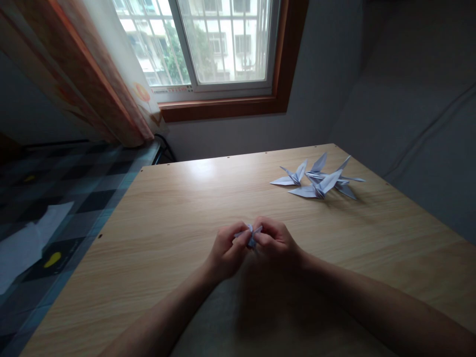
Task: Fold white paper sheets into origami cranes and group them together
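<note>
Between my two hands is a small piece of folded white paper [252, 241], mostly covered by my fingers. My left hand [229, 249] pinches its left side with thumb and forefinger. On the other side, my right hand [277, 242] grips it with bent fingers, close against the left. Both hands are over the middle of the wooden table [167, 213]. Farther back and to the right, several folded paper cranes [320, 187] lie grouped together, their pointed wings spread. One paper crane [293, 177] sits at the left of that group.
A checked bed cover [22, 193] with white paper sheets [28, 240] on it lies left of the table. Behind the table are a wall, a window [226, 44] with a wooden frame, and an orange curtain [107, 74]. A cable [427, 131] runs along the right wall.
</note>
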A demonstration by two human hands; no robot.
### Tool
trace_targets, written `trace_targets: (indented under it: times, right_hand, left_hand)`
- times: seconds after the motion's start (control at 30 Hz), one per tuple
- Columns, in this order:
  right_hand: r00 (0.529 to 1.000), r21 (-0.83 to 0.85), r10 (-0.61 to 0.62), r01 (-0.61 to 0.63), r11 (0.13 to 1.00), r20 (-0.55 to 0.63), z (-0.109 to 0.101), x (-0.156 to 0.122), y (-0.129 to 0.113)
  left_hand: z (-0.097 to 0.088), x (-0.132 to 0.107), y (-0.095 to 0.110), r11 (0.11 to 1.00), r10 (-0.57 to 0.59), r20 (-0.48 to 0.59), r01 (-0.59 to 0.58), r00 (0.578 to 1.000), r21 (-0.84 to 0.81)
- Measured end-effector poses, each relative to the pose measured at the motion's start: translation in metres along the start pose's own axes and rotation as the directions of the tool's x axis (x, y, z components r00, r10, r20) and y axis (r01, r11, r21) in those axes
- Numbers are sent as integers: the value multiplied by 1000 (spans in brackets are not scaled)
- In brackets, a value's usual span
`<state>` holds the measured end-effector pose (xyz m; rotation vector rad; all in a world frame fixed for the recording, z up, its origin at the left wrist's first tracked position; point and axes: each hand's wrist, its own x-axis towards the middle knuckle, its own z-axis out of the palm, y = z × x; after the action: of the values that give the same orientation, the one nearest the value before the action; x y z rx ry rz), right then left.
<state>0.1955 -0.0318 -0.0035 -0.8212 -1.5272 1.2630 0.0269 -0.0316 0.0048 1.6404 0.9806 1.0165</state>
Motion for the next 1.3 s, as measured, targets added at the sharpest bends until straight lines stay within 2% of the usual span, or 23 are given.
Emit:
trace_targets:
  times: [0.1,0.2,0.3,0.4,0.6,0.8,1.0,1.3]
  right_hand:
    - [989,70,52,-43,997,-139,-4,5,5]
    - [960,173,71,-24,985,-270,-15,14,11]
    - [933,256,100,-9,967,-346,-26,21,17]
    - [914,276,114,-2,961,-390,-33,26,18]
    - [883,353,140,31,935,-447,-39,29,14]
    - [879,464,195,34,885,-436,-42,30,15]
    - [873,515,237,20,857,-427,-46,31,20]
    - [868,526,277,-20,850,-413,-52,31,23]
  left_hand:
    - [-6,7,0,994,-63,-95,55,993,-93]
    - [-17,16,-4,966,-146,-172,104,974,-236]
    - [-28,23,-9,917,-239,-200,153,950,-370]
    - [-34,26,-10,874,-257,-193,142,947,-465]
    - [-44,29,-12,798,-263,-155,125,952,-590]
    - [-56,30,-16,737,-280,-55,177,958,-653]
    - [-60,31,-19,707,-259,76,242,963,-664]
    - [-66,31,-25,693,-259,69,235,963,-681]
